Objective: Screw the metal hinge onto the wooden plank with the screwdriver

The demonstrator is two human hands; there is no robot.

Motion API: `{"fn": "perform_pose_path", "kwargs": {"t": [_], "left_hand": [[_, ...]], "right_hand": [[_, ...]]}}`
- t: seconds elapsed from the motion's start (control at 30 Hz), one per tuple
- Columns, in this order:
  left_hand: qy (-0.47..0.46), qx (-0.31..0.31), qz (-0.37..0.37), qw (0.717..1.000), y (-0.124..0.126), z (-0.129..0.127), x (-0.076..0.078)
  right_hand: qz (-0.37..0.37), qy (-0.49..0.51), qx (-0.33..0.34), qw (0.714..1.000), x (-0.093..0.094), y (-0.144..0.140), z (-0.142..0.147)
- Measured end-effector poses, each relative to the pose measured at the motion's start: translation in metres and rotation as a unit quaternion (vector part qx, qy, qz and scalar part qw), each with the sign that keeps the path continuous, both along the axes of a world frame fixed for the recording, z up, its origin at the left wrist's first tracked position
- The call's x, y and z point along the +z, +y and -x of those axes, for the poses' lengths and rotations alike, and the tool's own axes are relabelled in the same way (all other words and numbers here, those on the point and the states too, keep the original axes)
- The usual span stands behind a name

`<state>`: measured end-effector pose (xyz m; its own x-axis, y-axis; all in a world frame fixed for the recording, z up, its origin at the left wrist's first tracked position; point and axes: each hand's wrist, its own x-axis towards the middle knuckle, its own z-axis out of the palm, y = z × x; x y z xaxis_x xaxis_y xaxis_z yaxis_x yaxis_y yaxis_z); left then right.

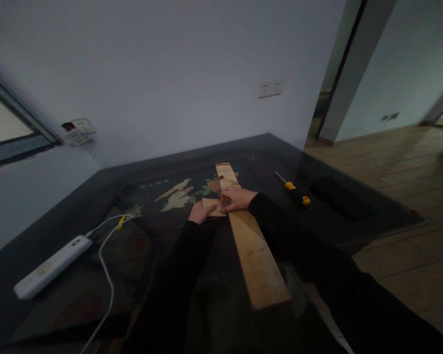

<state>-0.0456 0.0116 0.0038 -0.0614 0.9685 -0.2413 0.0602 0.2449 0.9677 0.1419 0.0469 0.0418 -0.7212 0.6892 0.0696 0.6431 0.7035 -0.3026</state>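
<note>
A long, narrow wooden board [256,258] lies lengthwise on the dark table, its near end reaching the front edge. My left hand [200,212] is closed on a small light-brown wooden piece [213,206], thumb on top, just left of the board. My right hand [238,198] is over the board, its fingers pinched round a small, shiny item [225,203] at the right edge of the wooden piece. What that item is, I cannot make out. Right of the board rests a screwdriver [293,187] with a yellow and black handle.
A white power strip [53,267] and its white cable [110,280] lie on the left of the dark table [162,162]. A dark flat rectangular object [341,198] lies at the right. Bird and flower pictures decorate the tabletop. The wall behind carries sockets [270,88].
</note>
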Motion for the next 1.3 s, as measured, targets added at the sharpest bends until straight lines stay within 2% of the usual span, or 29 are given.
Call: {"fn": "perform_pose_path", "kwargs": {"t": [0.13, 0.37, 0.6, 0.8, 1.07, 1.23, 1.3], "left_hand": [[0.001, 0.002, -0.008, 1.000, -0.002, -0.001, 0.005], [-0.023, 0.000, 0.044, 0.999, -0.007, -0.006, 0.013], [-0.007, 0.006, 0.034, 0.999, -0.007, -0.008, 0.011], [0.062, 0.016, -0.009, 0.998, -0.005, -0.006, 0.009], [0.114, 0.014, -0.025, 0.993, -0.001, -0.003, 0.004], [0.279, 0.049, -0.088, 0.955, 0.002, 0.005, 0.003], [0.294, 0.066, -0.098, 0.948, 0.004, 0.009, 0.003]], "right_hand": [[-0.001, 0.034, 0.016, 0.999, -0.006, 0.003, -0.001], [-0.023, 0.065, 0.011, 0.998, -0.011, 0.000, -0.001], [-0.026, 0.077, 0.001, 0.997, -0.012, -0.002, -0.001], [-0.026, 0.084, 0.002, 0.996, -0.015, 0.000, -0.001], [-0.019, 0.092, 0.006, 0.996, -0.017, 0.002, -0.002], [-0.015, 0.097, 0.011, 0.995, -0.019, 0.003, -0.002], [-0.013, 0.095, 0.008, 0.995, -0.019, 0.003, -0.003]]}}
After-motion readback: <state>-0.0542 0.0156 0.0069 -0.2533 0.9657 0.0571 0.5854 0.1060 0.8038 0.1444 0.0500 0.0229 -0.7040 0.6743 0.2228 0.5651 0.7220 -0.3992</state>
